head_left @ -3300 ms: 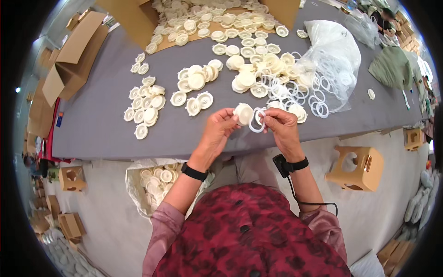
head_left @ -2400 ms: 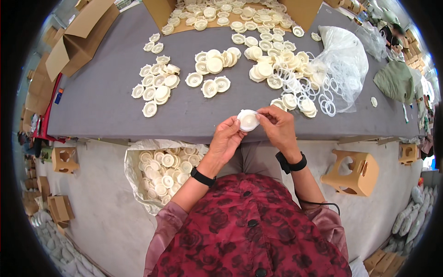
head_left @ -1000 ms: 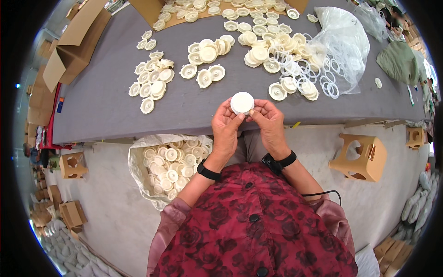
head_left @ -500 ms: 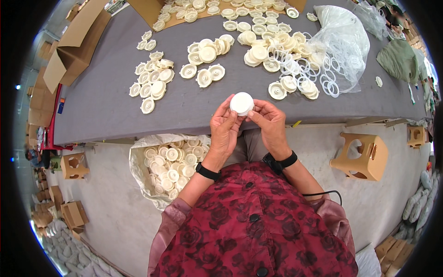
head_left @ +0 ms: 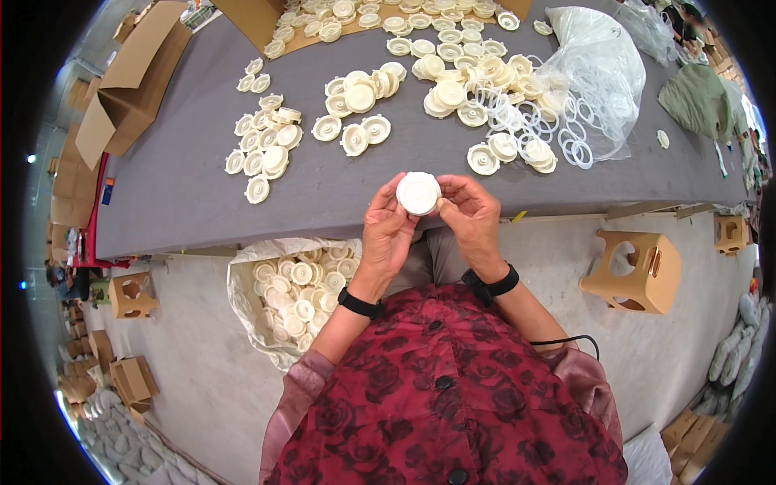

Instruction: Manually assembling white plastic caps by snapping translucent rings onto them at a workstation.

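Nearest is a dark-red, rose-patterned garment (head_left: 388, 380) on the person. Below the worktop's near edge, left of the person, a pale sack (head_left: 242, 311) on the floor holds many cream caps; a tan stool (head_left: 655, 271) stands to the right. Just above the middle of the near edge of the worktop (head_left: 331, 206), the left hand (head_left: 386, 230) grips a round white cap (head_left: 419, 193) by its left side, while the right hand (head_left: 474, 220) pinches its right rim. Farther in, loose caps (head_left: 267, 149) lie in clusters toward the left edge and across the middle. Right of centre, translucent rings (head_left: 577, 152) spill from a clear plastic bag (head_left: 598, 61) beside more caps. An open carton (head_left: 133, 97) sits by the far-left corner, green cloth (head_left: 695, 101) near the right edge. At the far edge, a cardboard box (head_left: 250, 24) opens onto heaped caps.
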`<state>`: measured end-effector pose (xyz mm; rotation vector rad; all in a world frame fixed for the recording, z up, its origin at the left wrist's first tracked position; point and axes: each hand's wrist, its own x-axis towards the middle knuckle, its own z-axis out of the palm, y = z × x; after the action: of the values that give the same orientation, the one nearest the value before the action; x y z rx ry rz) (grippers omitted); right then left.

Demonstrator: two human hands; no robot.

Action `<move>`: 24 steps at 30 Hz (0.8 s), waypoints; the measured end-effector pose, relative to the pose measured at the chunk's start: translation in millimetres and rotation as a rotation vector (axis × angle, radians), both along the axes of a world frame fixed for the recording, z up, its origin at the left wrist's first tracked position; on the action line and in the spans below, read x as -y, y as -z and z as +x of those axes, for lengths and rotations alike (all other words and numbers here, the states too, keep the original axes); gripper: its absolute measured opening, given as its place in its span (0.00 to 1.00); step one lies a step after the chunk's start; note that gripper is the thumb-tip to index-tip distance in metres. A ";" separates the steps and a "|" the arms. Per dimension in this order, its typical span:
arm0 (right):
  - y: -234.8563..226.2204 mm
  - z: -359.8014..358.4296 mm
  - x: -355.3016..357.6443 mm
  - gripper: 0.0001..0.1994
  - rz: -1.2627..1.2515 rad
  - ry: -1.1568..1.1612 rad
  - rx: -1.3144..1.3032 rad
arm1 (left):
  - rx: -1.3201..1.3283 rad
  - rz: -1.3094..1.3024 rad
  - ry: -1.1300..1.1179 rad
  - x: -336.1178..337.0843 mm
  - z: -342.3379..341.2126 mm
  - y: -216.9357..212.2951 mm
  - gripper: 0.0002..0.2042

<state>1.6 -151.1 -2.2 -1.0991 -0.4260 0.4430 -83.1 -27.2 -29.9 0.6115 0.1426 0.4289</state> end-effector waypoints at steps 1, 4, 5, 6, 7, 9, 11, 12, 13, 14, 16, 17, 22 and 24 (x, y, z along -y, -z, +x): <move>-0.6 1.3 1.1 0.14 0.001 0.000 -0.001 | -0.001 0.001 0.000 -0.4 -1.9 1.2 0.27; -0.8 8.1 7.9 0.13 -0.011 -0.018 -0.004 | -0.023 0.035 0.050 -1.1 -7.2 4.4 0.27; -1.2 9.4 9.6 0.12 -0.038 -0.068 0.003 | -0.017 0.035 0.059 -1.8 -8.4 5.8 0.26; -1.2 11.1 11.5 0.11 -0.065 -0.116 0.010 | -0.011 0.034 0.069 -2.3 -8.9 6.0 0.26; 0.5 12.5 12.9 0.11 -0.065 -0.116 0.008 | -0.012 0.034 0.069 -5.1 -9.5 6.0 0.26; 4.4 14.5 14.8 0.08 -0.088 -0.195 0.015 | -0.013 0.122 0.164 -14.1 -11.1 4.1 0.25; 3.5 17.5 17.6 0.07 -0.104 -0.230 0.021 | -0.016 0.171 0.214 -20.0 -13.0 1.4 0.24; 2.5 18.6 18.3 0.07 -0.120 -0.262 0.027 | -0.017 0.220 0.266 -21.9 -12.8 -3.3 0.23; 1.0 19.0 18.4 0.07 -0.120 -0.263 0.026 | -0.018 0.220 0.265 -23.5 -12.6 -7.9 0.23; -0.8 19.2 18.5 0.06 -0.115 -0.281 0.038 | -0.047 0.274 0.281 -25.1 -12.4 -12.9 0.24; -0.9 20.3 19.6 0.06 -0.110 -0.302 0.050 | -0.077 0.328 0.293 -28.6 -11.9 -26.6 0.24; 0.9 21.4 20.8 0.07 -0.127 -0.316 0.060 | -0.095 0.401 0.316 -31.5 -11.8 -32.7 0.27; -6.7 17.7 18.8 0.07 -0.201 -0.330 0.009 | -0.129 0.526 0.373 -35.6 -10.6 -48.9 0.32; -7.1 17.6 18.4 0.07 -0.236 -0.310 0.068 | -0.140 0.549 0.399 -36.2 -10.3 -51.4 0.32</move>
<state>19.1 -169.5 4.8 -1.2834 -0.6196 0.7453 -93.4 9.0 21.5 1.1856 0.0302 0.0285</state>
